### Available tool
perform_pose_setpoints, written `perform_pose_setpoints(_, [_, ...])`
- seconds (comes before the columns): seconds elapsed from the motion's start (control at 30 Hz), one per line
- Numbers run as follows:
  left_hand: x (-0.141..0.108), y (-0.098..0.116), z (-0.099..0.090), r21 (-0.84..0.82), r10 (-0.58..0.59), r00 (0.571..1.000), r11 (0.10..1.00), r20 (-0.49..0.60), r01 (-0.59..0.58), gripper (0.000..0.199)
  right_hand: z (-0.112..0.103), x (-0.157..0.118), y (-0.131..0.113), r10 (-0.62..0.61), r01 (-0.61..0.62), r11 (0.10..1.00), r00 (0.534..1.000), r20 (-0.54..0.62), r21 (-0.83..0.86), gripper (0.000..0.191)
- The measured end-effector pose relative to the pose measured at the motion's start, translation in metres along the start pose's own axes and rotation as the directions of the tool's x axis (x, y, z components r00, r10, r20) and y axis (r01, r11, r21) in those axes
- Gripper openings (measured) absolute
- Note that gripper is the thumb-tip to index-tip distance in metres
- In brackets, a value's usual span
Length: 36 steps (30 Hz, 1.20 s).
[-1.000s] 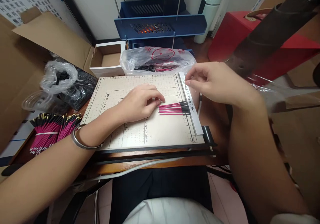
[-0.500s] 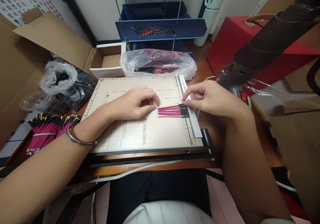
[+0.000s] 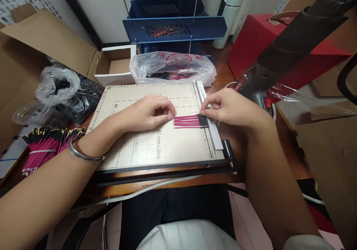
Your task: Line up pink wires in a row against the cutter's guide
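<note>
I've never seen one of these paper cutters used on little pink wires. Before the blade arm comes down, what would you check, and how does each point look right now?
1. Row of thin pink wires with black ends lies flat on the beige gridded cutter board: ok.
2. Black ends reach the white ruler strip at the cutting edge: ok, though whether all are even, cannot tell.
3. Left hand pins the pink ends, away from the edge: ok.
4. Right hand clear of the cutting edge: not ok, its fingertips rest on the black ends there.
5. Black blade arm raised: ok.
6. Hand on the arm's handle: not ok, both hands are at the wires.
</note>
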<state>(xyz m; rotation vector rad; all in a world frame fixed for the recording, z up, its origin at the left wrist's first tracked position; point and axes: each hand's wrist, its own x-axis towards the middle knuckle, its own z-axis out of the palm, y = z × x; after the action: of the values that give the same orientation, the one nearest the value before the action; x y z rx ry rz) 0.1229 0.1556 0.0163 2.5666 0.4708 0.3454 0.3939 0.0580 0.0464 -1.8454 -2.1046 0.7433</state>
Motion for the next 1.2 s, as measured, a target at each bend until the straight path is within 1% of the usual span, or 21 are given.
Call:
perform_pose_setpoints(0.2, [0.0004, -0.001, 0.0, 0.009, -0.012, 1.0, 1.0, 0.011, 0.012, 0.021, 0.001, -0.0005, 0.0011, 0.003, -0.003, 1.0, 1.0, -0.005, 0.019, 0.018])
perform_pose_setpoints(0.47, [0.0008, -0.0015, 0.0005, -0.038, 0.006, 1.0, 0.999, 0.004, -0.006, 0.021, 0.0017, 0.0008, 0.0026, -0.005, 0.005, 1.0, 1.0, 0.002, 0.025, 0.018])
perform_pose_setpoints(0.67, [0.0011, -0.0011, 0.0006, -0.025, 0.026, 1.0, 0.999, -0.008, -0.026, 0.021, 0.0031, 0.0007, 0.0025, 0.027, -0.026, 1.0, 1.0, -0.01, 0.017, 0.017])
perform_pose_setpoints(1.03, [0.0013, -0.0008, 0.0014, -0.028, -0.005, 1.0, 1.0, 0.002, 0.005, 0.02, 0.0023, 0.0001, 0.0018, 0.029, -0.029, 1.0, 0.999, -0.026, 0.002, 0.017])
perform_pose_setpoints(1.2, [0.0008, -0.0002, 0.0019, -0.028, -0.011, 1.0, 1.0, -0.003, 0.011, 0.02, 0.0034, 0.0012, 0.0024, 0.045, -0.045, 0.999, 0.999, -0.013, -0.004, 0.016])
